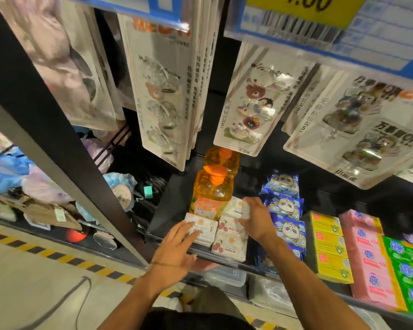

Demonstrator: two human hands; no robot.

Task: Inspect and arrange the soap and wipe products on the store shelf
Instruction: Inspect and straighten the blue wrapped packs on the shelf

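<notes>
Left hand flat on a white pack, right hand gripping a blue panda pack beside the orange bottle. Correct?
One error: head view shows the right hand grips a white pack, not a blue one; the blue panda packs lie to its right. Left hand and orange bottle as stated.

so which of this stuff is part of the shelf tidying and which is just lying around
Job: left hand, right hand, white fruit-print packs, blue panda wipe packs, yellow soap boxes, pink soap boxes.
Lying about: hanging hook cards, plastic bags, red ball, price tag.

Bottles (211,189) behind packs (229,236), perhaps wipes
</notes>
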